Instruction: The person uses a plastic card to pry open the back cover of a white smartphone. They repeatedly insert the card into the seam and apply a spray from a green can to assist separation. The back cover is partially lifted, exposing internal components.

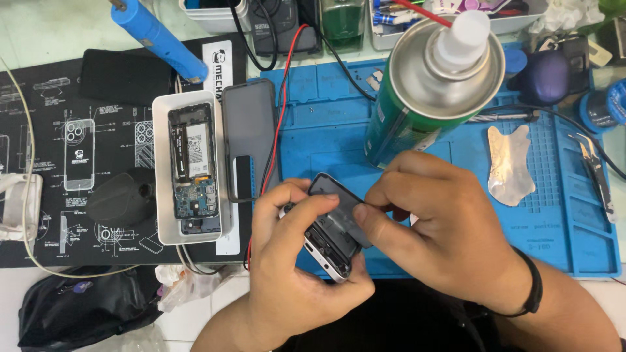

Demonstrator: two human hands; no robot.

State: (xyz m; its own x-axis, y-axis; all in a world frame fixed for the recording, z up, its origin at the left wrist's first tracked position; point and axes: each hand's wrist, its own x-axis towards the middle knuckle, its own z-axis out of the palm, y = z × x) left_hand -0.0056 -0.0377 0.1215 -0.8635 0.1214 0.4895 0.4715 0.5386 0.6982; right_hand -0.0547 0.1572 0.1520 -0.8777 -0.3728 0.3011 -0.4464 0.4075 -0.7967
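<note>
At the lower centre of the frame, a phone (334, 228) is held above the blue mat (417, 163).
It is gripped by the left hand (297, 261); its dark cover is pinched by the right hand (437, 221). The cover could be cracked if bent hard, or the spray can (430, 85) toppled.

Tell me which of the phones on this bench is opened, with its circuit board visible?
The phone in the white tray, left of the blue mat: its board and battery show. The dark phone beside it lies closed.
</note>
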